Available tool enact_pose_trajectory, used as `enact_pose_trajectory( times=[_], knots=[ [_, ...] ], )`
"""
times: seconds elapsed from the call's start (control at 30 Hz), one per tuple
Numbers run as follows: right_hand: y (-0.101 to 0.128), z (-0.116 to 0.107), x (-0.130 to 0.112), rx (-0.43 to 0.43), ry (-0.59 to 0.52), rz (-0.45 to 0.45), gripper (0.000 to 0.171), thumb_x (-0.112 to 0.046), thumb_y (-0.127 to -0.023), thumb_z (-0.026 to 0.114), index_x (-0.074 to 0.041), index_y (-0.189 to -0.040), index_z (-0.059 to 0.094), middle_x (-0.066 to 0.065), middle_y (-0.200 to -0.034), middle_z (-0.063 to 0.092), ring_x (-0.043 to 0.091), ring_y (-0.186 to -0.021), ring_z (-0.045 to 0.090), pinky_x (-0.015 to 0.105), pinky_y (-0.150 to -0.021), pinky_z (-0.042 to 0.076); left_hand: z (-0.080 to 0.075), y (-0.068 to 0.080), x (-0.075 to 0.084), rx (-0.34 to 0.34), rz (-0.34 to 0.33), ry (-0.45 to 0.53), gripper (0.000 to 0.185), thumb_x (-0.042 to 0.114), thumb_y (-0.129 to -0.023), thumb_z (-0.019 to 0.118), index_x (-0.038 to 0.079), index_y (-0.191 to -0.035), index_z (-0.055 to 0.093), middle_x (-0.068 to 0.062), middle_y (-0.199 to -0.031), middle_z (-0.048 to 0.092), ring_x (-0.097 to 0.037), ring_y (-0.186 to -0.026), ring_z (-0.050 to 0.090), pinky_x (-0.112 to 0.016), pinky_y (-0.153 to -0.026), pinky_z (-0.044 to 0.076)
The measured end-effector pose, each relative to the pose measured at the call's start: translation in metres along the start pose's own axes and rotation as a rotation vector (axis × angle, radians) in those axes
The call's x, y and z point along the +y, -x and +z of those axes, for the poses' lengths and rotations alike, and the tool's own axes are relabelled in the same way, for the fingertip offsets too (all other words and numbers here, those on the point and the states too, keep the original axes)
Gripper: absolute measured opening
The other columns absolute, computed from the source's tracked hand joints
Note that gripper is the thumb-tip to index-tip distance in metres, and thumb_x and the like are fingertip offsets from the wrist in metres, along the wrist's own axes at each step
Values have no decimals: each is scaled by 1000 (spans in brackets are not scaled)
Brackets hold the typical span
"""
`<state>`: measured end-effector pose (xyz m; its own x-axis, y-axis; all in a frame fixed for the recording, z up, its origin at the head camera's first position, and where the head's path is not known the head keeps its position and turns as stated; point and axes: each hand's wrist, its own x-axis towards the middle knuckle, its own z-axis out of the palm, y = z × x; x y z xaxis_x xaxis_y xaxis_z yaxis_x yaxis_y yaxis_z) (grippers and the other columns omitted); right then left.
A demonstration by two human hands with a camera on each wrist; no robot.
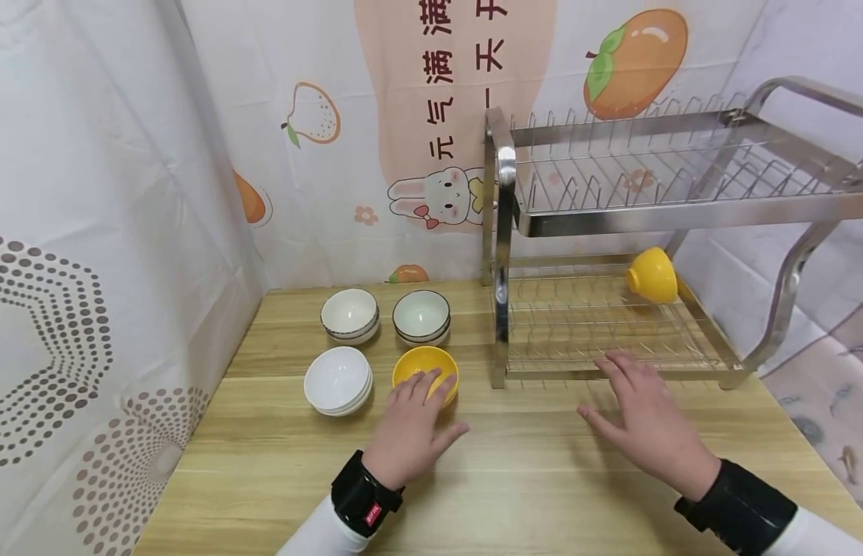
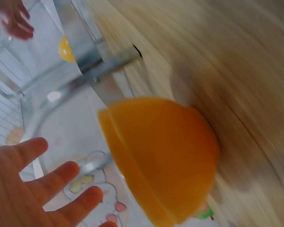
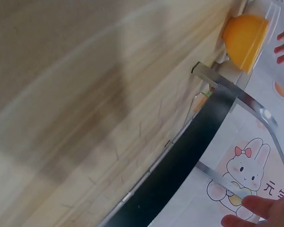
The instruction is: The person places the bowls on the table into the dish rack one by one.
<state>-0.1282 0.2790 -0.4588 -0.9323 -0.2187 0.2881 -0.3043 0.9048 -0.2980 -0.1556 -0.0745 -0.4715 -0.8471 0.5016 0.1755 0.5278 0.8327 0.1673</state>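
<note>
My left hand (image 1: 412,428) reaches over the near side of a stack of yellow bowls (image 1: 424,361), its fingers spread and overlapping the rim in the head view. The left wrist view shows two nested rims on these yellow bowls (image 2: 161,151), with the fingers (image 2: 61,177) extended beside them. My right hand (image 1: 647,425) hovers in front of the dish rack's lower front bar, fingers spread and holding nothing. Another yellow bowl (image 1: 654,276) leans on its side at the right of the rack's lower tier.
A two-tier metal dish rack (image 1: 504,255) stands at the right on the wooden table (image 1: 507,479). Left of the yellow stack are white bowls (image 1: 337,378); behind stand dark-rimmed white bowls (image 1: 349,313) and pale green bowls (image 1: 421,315). A printed curtain (image 1: 299,193) hangs behind.
</note>
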Motion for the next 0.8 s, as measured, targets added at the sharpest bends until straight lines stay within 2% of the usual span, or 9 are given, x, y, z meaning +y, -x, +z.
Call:
enact_pose_trajectory(
  times=[0.1,0.23,0.37,0.5,0.63,0.8],
  knots=[
    [5,4,-2,-7,-3,0,75,-47,-91,68,5,-140,45,29,-146,38,48,-134,33,57,-119,2,4,-2,-8,-3,-44,-16,79,75,-91,40,25,-151,41,-8,-150,44,-33,-136,41,-55,-112,31],
    [9,8,-4,6,-6,-6,73,-47,-89,70,4,-136,48,29,-145,40,47,-134,34,54,-120,2,10,-3,-14,-14,-60,-32,76,72,-91,47,23,-149,45,-8,-146,50,-32,-135,44,-56,-113,29],
    [12,12,-5,14,-5,-19,72,-47,-89,70,4,-136,50,28,-145,40,46,-133,34,52,-120,1,16,-3,-16,-24,-54,-51,66,63,-93,53,20,-144,52,-6,-139,57,-30,-134,46,-56,-114,27],
    [14,13,-6,13,4,-34,72,-47,-89,70,3,-136,50,28,-143,41,46,-132,35,55,-120,2,20,-5,-17,-27,-40,-69,50,50,-96,57,18,-135,60,-2,-130,63,-27,-130,51,-54,-115,27],
    [14,14,-7,15,15,-41,71,-46,-88,71,2,-137,50,27,-143,42,45,-132,35,58,-118,5,22,-6,-18,-2,-23,-77,36,35,-97,62,17,-127,66,1,-120,69,-22,-118,60,-53,-111,33],
    [15,12,-9,19,13,-48,70,-45,-88,72,0,-136,50,25,-143,43,44,-133,35,60,-117,8,21,-5,-17,27,7,-104,27,27,-96,63,19,-120,70,3,-111,72,-20,-105,66,-52,-106,39]
  ],
)
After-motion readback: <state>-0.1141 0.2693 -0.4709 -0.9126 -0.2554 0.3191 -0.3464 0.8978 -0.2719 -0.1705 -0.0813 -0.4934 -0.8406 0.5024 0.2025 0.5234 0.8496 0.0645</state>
